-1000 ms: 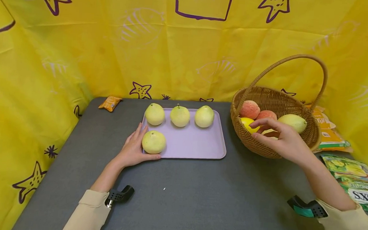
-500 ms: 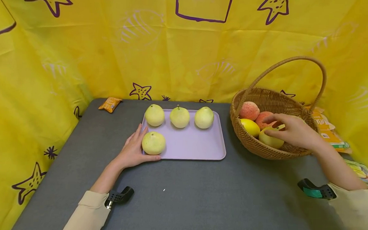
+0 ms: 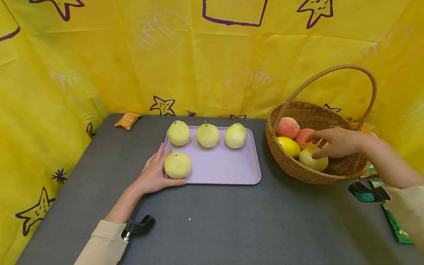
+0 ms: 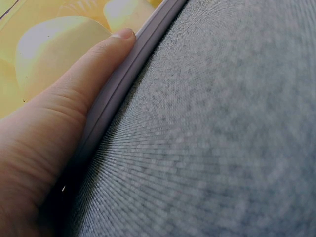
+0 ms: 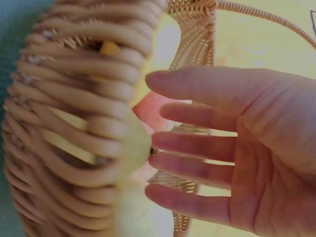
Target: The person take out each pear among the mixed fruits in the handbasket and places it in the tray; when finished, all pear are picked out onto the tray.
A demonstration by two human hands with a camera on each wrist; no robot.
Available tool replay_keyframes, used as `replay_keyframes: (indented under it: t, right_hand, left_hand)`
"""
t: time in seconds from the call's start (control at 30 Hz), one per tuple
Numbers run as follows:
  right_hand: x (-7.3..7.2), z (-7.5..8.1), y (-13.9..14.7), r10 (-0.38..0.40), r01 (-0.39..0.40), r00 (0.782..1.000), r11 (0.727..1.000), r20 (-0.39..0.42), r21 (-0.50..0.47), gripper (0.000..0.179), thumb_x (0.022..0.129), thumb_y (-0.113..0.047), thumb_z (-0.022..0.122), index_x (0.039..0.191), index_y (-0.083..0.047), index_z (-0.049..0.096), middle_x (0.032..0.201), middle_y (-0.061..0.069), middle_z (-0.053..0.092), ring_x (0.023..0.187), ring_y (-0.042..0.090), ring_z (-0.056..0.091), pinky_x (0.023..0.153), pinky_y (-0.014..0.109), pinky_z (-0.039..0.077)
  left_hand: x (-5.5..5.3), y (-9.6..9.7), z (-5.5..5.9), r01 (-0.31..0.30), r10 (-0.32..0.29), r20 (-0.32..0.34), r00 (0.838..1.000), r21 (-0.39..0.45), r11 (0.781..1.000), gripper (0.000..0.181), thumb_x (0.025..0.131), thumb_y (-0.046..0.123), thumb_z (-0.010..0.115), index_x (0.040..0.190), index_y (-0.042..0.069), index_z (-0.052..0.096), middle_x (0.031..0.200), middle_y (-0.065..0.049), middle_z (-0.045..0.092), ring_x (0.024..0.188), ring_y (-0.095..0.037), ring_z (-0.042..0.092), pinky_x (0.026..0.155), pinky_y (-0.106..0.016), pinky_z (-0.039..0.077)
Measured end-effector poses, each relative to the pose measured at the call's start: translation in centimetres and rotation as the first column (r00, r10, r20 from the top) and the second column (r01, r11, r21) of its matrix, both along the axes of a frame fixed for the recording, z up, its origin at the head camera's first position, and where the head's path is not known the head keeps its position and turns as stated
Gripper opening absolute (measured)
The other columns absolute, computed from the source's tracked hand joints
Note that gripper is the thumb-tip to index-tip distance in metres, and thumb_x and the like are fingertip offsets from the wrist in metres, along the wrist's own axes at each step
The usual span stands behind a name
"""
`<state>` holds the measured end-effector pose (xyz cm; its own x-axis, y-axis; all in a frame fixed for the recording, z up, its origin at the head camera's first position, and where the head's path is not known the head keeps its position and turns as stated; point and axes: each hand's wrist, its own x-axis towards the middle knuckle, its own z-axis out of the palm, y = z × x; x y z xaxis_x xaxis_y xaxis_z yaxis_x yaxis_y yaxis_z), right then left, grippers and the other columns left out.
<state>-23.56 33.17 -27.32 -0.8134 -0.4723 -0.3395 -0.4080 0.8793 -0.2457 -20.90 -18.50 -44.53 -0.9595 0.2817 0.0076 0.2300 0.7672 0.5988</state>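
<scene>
In the head view my left hand (image 3: 153, 175) rests at the near-left corner of a lilac tray (image 3: 228, 167). Its thumb lies along the front rim, its fingers up the left side. Beside that hand sits a pale yellow pear (image 3: 178, 165); three more pears (image 3: 207, 135) stand along the tray's back. At right, my right hand (image 3: 337, 142) reaches into a wicker basket (image 3: 305, 176), fingers extended over a pear (image 3: 313, 158). The right wrist view shows these fingers (image 5: 197, 145) spread near the pear's stem, without a grip. A yellow lemon (image 3: 288, 147) and two peaches (image 3: 288, 127) lie alongside.
The basket's tall arched handle (image 3: 339, 67) rises above the right hand. A small orange packet (image 3: 128, 121) lies at the table's back left. A green packet (image 3: 397, 226) shows partly behind the right forearm. Yellow patterned cloth (image 3: 222, 69) hangs around the table (image 3: 228, 233).
My right hand has moved from above the lemon rightward and down to the pear in the basket; its forearm swung right and up. The left hand and tray stay put.
</scene>
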Motion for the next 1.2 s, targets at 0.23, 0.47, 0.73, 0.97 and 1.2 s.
replay_keyframes:
  t: [0.23, 0.47, 0.73, 0.97, 1.2]
  right_hand:
    - [-1.8, 0.4, 0.2, 0.013, -0.019, 0.99, 0.999, 0.141, 0.042, 0.057, 0.087, -0.026, 0.073, 0.13, 0.006, 0.053, 0.124, 0.024, 0.058, 0.115, 0.045, 0.052, 0.092, 0.057, 0.043]
    - [-2.9, -0.1, 0.4, 0.037, -0.043, 0.967, 0.999, 0.251, 0.017, 0.054, 0.084, -0.02, 0.074, 0.128, 0.004, 0.055, 0.125, 0.022, 0.056, 0.116, 0.046, 0.049, 0.095, 0.057, 0.041]
    - [-3.3, -0.7, 0.5, 0.038, -0.048, 0.966, 0.998, 0.256, 0.03, 0.056, 0.076, -0.017, 0.079, 0.125, 0.0, 0.058, 0.122, 0.02, 0.057, 0.113, 0.043, 0.051, 0.093, 0.057, 0.04]
    - [-3.2, -1.0, 0.8, 0.041, -0.055, 0.97, 0.997, 0.239, 0.054, 0.062, 0.073, -0.017, 0.082, 0.127, 0.001, 0.059, 0.123, 0.019, 0.058, 0.112, 0.037, 0.053, 0.091, 0.05, 0.043]
    - [-3.2, -1.3, 0.9, 0.056, -0.07, 0.977, 0.996, 0.205, 0.061, 0.064, 0.068, -0.023, 0.086, 0.124, -0.003, 0.062, 0.115, 0.008, 0.062, 0.102, 0.026, 0.055, 0.085, 0.042, 0.045]
  left_hand:
    - [0.0, 0.1, 0.0, -0.001, 0.001, 0.0, 1.0, -0.006, 1.0, 0.128, 0.066, 0.065, 0.08, 0.157, 0.008, 0.011, 0.162, -0.018, -0.007, 0.143, -0.048, 0.007, 0.109, -0.065, 0.009]
    - [0.0, 0.1, -0.1, -0.003, 0.003, 0.0, 1.0, -0.008, 1.0, 0.128, 0.066, 0.065, 0.08, 0.157, 0.008, 0.01, 0.162, -0.017, -0.008, 0.143, -0.048, 0.007, 0.109, -0.064, 0.008]
    - [0.1, 0.1, 0.0, -0.002, 0.002, 0.001, 1.0, 0.001, 1.0, 0.129, 0.065, 0.065, 0.08, 0.157, 0.009, 0.01, 0.162, -0.017, -0.007, 0.143, -0.048, 0.006, 0.109, -0.065, 0.008]
    - [0.2, 0.1, 0.0, -0.006, 0.006, 0.006, 1.0, 0.001, 1.0, 0.128, 0.065, 0.065, 0.08, 0.157, 0.009, 0.01, 0.162, -0.016, -0.008, 0.143, -0.048, 0.006, 0.109, -0.065, 0.008]
    - [0.2, 0.1, 0.1, -0.008, 0.008, 0.004, 1.0, 0.007, 1.0, 0.128, 0.065, 0.066, 0.08, 0.157, 0.009, 0.012, 0.162, -0.016, -0.008, 0.143, -0.048, 0.007, 0.109, -0.065, 0.008]
